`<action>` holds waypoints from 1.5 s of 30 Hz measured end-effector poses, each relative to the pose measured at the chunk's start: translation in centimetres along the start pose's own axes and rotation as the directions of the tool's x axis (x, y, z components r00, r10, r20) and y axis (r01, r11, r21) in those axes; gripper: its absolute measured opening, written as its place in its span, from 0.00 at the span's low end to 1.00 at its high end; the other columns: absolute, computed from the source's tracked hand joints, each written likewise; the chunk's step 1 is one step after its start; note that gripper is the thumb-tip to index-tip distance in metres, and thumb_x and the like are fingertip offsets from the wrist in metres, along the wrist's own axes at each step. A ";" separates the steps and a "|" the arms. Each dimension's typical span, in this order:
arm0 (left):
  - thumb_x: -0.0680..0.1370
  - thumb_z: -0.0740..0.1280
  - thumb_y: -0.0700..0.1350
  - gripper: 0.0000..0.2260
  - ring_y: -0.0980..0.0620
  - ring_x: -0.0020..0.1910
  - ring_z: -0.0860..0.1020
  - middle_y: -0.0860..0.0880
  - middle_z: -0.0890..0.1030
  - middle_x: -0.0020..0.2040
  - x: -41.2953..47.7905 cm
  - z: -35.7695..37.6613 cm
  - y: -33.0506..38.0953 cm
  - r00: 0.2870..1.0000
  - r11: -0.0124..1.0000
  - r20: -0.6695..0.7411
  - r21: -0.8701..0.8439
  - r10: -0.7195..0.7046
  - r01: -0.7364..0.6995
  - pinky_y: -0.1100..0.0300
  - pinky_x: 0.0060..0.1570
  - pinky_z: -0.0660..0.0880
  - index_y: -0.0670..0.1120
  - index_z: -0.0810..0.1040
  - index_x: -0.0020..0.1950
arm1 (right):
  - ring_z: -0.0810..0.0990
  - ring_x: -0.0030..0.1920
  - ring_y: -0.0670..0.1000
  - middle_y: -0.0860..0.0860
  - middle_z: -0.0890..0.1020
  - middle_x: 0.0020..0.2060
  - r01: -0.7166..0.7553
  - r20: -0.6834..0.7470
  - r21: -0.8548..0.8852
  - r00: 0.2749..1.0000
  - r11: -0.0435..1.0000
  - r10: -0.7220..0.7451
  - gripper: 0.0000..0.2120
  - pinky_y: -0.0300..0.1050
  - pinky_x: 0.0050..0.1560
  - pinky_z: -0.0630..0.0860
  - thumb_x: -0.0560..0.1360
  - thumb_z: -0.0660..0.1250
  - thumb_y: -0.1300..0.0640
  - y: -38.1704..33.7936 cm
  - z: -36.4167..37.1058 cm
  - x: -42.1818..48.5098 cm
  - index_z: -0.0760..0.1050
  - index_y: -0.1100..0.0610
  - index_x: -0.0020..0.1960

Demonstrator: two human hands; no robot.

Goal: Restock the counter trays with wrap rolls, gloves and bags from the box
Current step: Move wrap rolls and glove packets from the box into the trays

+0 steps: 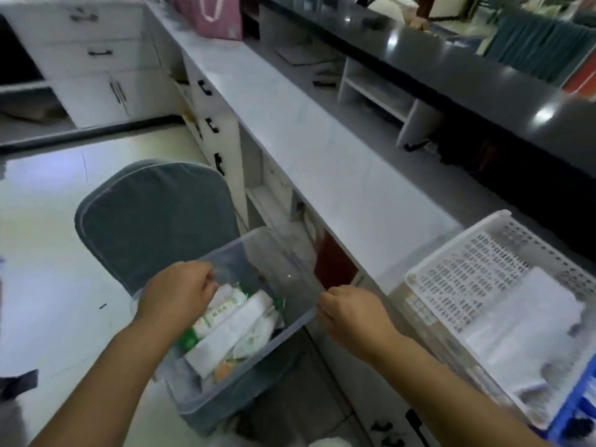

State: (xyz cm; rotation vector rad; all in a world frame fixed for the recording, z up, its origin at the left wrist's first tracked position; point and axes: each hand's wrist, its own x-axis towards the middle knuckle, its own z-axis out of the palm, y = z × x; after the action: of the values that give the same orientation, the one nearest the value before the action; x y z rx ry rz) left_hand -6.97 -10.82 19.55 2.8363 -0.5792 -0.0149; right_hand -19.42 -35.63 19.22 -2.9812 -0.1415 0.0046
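Both hands are engaged with the clear plastic box [258, 285], which is seen at 6 o'clock of the view, below the counter edge and in front of a grey padded chair [151, 217]. The left hand [177, 293] is closed over the box rim at its 9 o'clock side; whether the fingers also reach the contents cannot be told. The right hand [351, 312] is curled against the rim at its 3 o'clock side, and appears to be pinched on it. The two hands are held well apart, one at each side of the box.

Inside the box, several white and green packets [232, 327] are seen lying stacked and tilted; motion blur prevents them from being sorted into wrap rolls, gloves or bags.

At 4 o'clock, a white perforated tray [451, 253] is set on the marble counter [322, 150], with a pale flat bundle [529, 324] already lying in it. A blue tray [580, 398] is partly visible at the frame edge beyond it.

Progress is judged to be early: the box is well stocked, the white tray holds little, and most of the transfer is judged to remain.
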 end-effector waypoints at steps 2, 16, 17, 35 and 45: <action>0.74 0.65 0.47 0.04 0.47 0.41 0.76 0.49 0.82 0.44 0.7 0.7 -3.4 0.999 0.999 0.025 -0.006 -0.047 0.047 0.57 0.33 0.67 0.49 0.79 0.43 | 0.77 0.39 0.57 0.55 0.80 0.38 0.020 0.048 0.026 0.999 0.999 -0.021 0.13 0.49 0.34 0.72 0.77 0.56 0.54 -1.5 2.1 2.6 0.77 0.58 0.43; 0.77 0.61 0.48 0.07 0.49 0.42 0.78 0.49 0.81 0.44 2.3 10.1 -15.3 0.918 0.980 0.350 -0.002 -0.186 0.200 0.58 0.36 0.73 0.50 0.78 0.48 | 0.79 0.41 0.60 0.58 0.81 0.42 -0.043 0.436 0.128 0.900 0.991 -0.017 0.09 0.45 0.34 0.65 0.76 0.60 0.57 -2.9 18.4 13.9 0.76 0.60 0.43; 0.77 0.61 0.49 0.08 0.49 0.42 0.78 0.49 0.81 0.44 2.4 11.1 -15.7 0.910 0.979 0.368 0.001 -0.192 0.206 0.58 0.37 0.73 0.50 0.78 0.48 | 0.79 0.43 0.59 0.57 0.82 0.43 -0.034 0.470 0.128 0.882 0.991 -0.030 0.09 0.44 0.35 0.65 0.76 0.60 0.56 -2.7 20.0 15.0 0.77 0.59 0.45; 0.74 0.65 0.45 0.07 0.46 0.41 0.79 0.47 0.83 0.42 5.0 22.7 -20.2 0.815 0.929 0.455 0.091 -0.360 0.359 0.55 0.38 0.76 0.46 0.81 0.47 | 0.71 0.58 0.58 0.58 0.73 0.58 0.404 0.625 0.014 0.710 0.915 -0.324 0.19 0.51 0.59 0.66 0.73 0.62 0.58 -1.5 41.4 27.1 0.67 0.59 0.64; 0.73 0.66 0.49 0.14 0.47 0.53 0.76 0.48 0.79 0.55 6.3 25.2 -17.1 0.771 0.937 0.560 0.027 -0.303 0.349 0.54 0.48 0.76 0.50 0.76 0.59 | 0.81 0.43 0.59 0.56 0.82 0.44 0.436 0.559 0.157 0.701 0.886 -0.444 0.11 0.45 0.37 0.71 0.71 0.67 0.53 0.0 36.0 26.0 0.74 0.57 0.52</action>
State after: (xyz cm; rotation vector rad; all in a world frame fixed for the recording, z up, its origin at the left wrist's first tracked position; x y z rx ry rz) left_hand 3.92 -3.99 -8.80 2.7932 -0.1588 -0.9380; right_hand 6.12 -27.58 -16.19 -2.7347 -0.9201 0.8643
